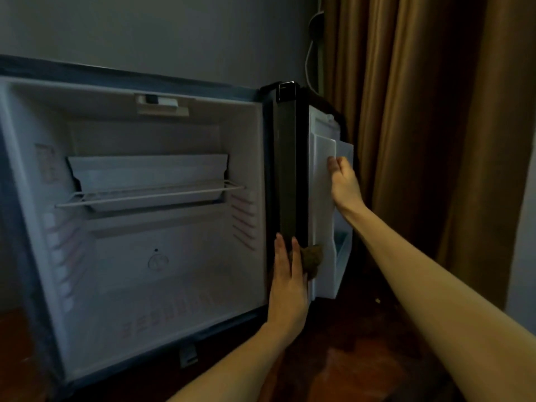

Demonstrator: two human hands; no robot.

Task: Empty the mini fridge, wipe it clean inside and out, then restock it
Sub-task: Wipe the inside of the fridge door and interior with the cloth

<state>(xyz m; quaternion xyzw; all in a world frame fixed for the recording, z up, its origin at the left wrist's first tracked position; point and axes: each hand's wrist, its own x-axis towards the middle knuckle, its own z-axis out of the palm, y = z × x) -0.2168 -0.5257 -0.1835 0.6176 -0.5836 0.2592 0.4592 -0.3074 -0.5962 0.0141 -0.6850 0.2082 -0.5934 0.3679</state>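
Observation:
The mini fridge (139, 274) stands open and its white interior holds no items, only a wire shelf (150, 194) under the small freezer tray. Its door (322, 204) is swung out to the right, seen edge-on. My left hand (287, 282) presses a brown cloth (311, 259) against the lower inner side of the door, near the hinge edge, with fingers straight. My right hand (343, 181) grips the outer edge of the door's upper shelf panel, fingers curled behind it.
A brown curtain (429, 140) hangs just right of the door. A white cable (310, 47) runs up the grey wall behind. The fridge sits on a dark wooden surface (348, 367). A door bin (342, 250) juts from the door's lower part.

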